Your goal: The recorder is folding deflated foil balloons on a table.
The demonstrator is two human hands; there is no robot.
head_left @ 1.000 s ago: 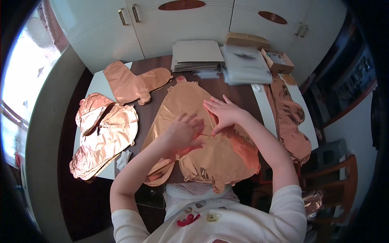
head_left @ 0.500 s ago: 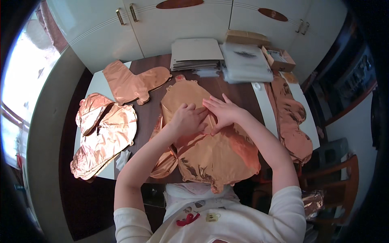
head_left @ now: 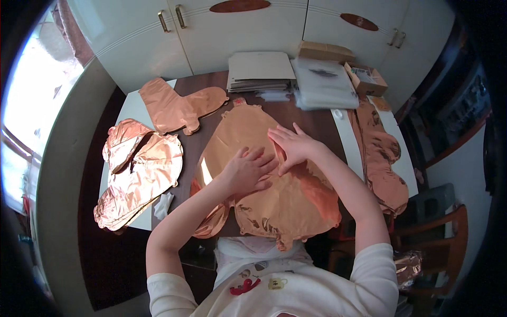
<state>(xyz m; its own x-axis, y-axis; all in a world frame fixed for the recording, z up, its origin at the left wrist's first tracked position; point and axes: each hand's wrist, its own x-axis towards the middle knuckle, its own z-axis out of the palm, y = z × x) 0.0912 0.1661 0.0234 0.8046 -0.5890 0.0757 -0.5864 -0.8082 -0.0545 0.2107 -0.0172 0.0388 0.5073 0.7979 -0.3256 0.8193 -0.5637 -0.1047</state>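
Note:
A large flat rose-gold foil balloon (head_left: 240, 127) lies across the middle of the table, its near part folded and crinkled. My left hand (head_left: 248, 171) rests on its middle, open, the fingers spread over the foil. To its right, my right hand (head_left: 296, 147) touches the same balloon with its fingers stretched out and the thumb apart. Between that thumb and the fingers the foil bends up and reflects orange. Whatever lies under my palms is hidden.
More flat foil balloons lie at the left (head_left: 140, 164), the far left (head_left: 179, 108) and the right edge (head_left: 379, 158). Behind are a stack of grey cards (head_left: 260, 66), clear plastic bags (head_left: 323, 82) and a small open box (head_left: 365, 79). A crumpled white tissue (head_left: 163, 205) lies at left.
My left hand has uncurled and spread its fingers, shifting slightly nearer me. The left side of the balloon now lies spread out wider. My right hand has barely moved.

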